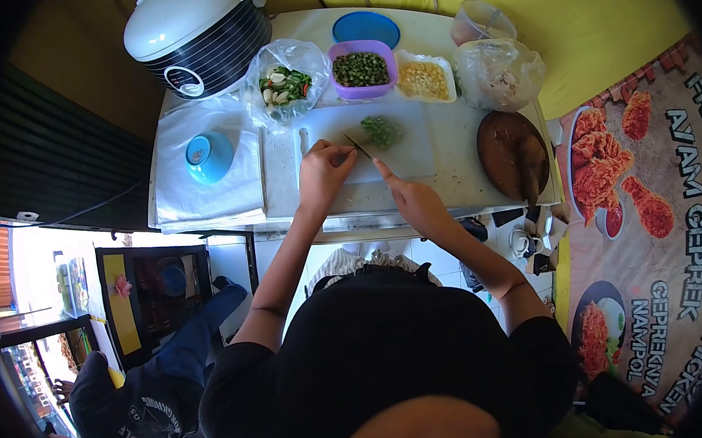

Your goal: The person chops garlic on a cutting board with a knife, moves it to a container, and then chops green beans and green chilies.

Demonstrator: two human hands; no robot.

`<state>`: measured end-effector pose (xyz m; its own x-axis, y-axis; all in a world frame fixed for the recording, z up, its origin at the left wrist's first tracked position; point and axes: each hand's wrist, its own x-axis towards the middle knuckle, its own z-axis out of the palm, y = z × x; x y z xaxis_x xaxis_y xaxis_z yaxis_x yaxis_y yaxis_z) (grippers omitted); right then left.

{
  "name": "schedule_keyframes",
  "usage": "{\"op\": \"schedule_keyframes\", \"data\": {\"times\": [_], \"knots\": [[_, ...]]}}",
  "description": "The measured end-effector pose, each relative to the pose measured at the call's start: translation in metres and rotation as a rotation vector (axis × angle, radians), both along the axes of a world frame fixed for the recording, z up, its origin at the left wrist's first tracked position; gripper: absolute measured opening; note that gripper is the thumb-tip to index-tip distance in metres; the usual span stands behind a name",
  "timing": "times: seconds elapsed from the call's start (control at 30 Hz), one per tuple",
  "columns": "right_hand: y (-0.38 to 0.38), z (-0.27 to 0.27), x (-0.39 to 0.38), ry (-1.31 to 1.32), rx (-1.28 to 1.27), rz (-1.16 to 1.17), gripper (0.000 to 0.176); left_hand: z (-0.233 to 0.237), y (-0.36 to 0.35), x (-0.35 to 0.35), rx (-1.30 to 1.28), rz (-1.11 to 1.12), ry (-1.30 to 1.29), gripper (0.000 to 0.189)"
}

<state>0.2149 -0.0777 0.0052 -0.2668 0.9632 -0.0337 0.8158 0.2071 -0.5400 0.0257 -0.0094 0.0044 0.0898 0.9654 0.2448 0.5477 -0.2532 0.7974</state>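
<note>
A white cutting board (pixel 408 166) lies on the table in front of me, with a small heap of chopped green vegetable (pixel 381 131) near its middle. My right hand (pixel 417 205) is closed around a small knife (pixel 358 146), its index finger stretched along toward the blade. The blade points up and left, beside the heap. My left hand (pixel 325 170) is over the board's left part, fingers pinched together close to the blade. What those fingers hold, if anything, is too small to make out.
Along the back stand a bag of chillies and garlic (pixel 283 85), a purple tub of chopped greens (pixel 361 70), a tray of chopped pale pieces (pixel 425 79) and a plastic bag (pixel 502 74). A stone mortar (pixel 513 155) sits right; a blue bowl (pixel 209 156) and rice cooker (pixel 198 38) left.
</note>
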Motion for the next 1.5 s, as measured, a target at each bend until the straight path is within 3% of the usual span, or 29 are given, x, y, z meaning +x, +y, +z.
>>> {"op": "schedule_keyframes", "data": {"times": [0.03, 0.1, 0.2, 0.43, 0.73, 0.9, 1.03, 1.13, 1.2, 1.3, 1.43, 1.5], "knots": [[0.000, 0.001, 0.002, 0.000, 0.008, -0.001, 0.064, 0.001, 0.000, 0.000, -0.002, 0.008, -0.009, 0.016], [-0.001, 0.005, 0.007, 0.243, 0.008, 0.022, 0.056, 0.002, 0.000, -0.001, 0.002, 0.018, -0.017, 0.016], [-0.011, 0.016, 0.013, 0.292, -0.096, -0.026, 0.054, 0.001, -0.001, -0.002, -0.015, 0.029, -0.012, 0.016], [-0.015, 0.020, 0.018, 0.327, -0.041, -0.033, 0.055, -0.001, -0.001, 0.000, -0.004, 0.035, -0.022, 0.015], [-0.008, 0.021, 0.015, 0.192, -0.029, 0.029, 0.054, -0.001, -0.001, 0.000, -0.015, 0.038, -0.036, 0.014], [-0.006, 0.015, 0.004, -0.108, -0.010, 0.039, 0.068, 0.003, -0.002, 0.000, -0.058, 0.053, -0.027, 0.013], [-0.003, 0.007, 0.004, -0.127, -0.021, 0.042, 0.071, 0.003, -0.002, -0.001, -0.012, 0.041, -0.032, 0.015], [-0.004, 0.014, 0.007, -0.057, -0.026, 0.039, 0.065, 0.003, 0.000, -0.001, -0.018, 0.029, -0.018, 0.014], [-0.004, 0.023, 0.016, 0.240, -0.103, 0.047, 0.057, 0.004, 0.000, -0.002, 0.001, 0.020, -0.026, 0.015], [-0.009, 0.006, 0.029, 0.418, -0.081, 0.056, 0.052, 0.006, 0.001, -0.002, -0.045, 0.028, 0.020, 0.016], [-0.012, 0.014, 0.044, 0.503, -0.099, 0.073, 0.052, 0.000, 0.002, 0.002, 0.004, 0.034, 0.097, 0.019], [-0.012, 0.023, 0.044, 0.512, -0.133, -0.072, 0.050, 0.001, 0.002, 0.006, 0.019, 0.042, 0.182, 0.020]]}}
